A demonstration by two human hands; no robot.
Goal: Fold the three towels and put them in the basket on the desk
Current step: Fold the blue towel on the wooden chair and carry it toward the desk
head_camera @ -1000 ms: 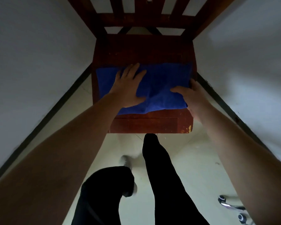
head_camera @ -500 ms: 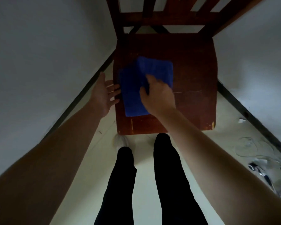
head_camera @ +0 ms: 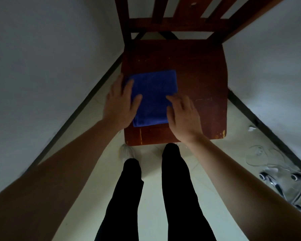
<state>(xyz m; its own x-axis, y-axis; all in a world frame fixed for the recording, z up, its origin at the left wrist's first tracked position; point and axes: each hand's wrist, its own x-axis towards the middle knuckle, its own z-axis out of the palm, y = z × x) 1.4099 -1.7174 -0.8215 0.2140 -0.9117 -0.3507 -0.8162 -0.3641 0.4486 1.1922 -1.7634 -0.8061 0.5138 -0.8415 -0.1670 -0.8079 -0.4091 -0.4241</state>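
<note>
Blue towel (head_camera: pixel 153 98) went from strip to square. Your left hand (head_camera: pixel 122 105) and right hand (head_camera: pixel 182 117) lie flat on it, gripping nothing; basket-ready.

Text, labels, brands, numbers, signs: none legible in this view.
Folded blue towel (head_camera: pixel 153 96): plain pile, no tag or print readable.
Wooden chair (head_camera: pixel 198 75): worn seat, scuffs and chipped paint only, no lettering.
</note>
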